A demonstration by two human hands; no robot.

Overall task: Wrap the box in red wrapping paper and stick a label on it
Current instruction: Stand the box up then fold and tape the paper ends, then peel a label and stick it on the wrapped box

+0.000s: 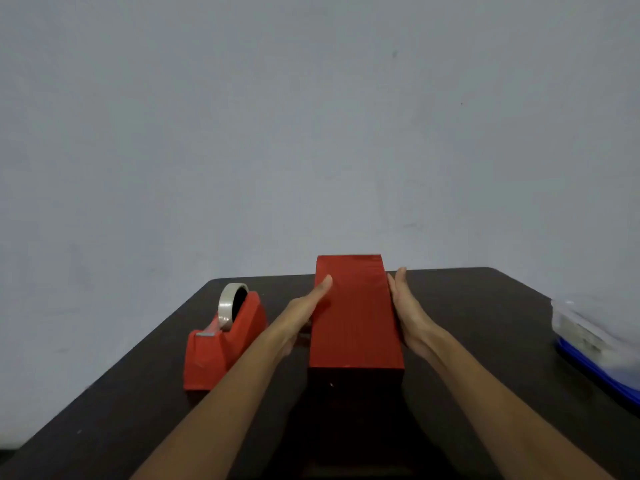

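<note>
A long box covered in red wrapping paper lies lengthwise in the middle of the dark table. Its near end face is in deep shadow. My left hand lies flat against the box's left side, thumb resting on the top edge. My right hand presses flat against the right side with straight fingers. No label is visible on the box.
A red tape dispenser with a roll of clear tape stands left of the box. At the table's right edge sits a clear plastic container with a blue base. A plain grey wall stands behind the table.
</note>
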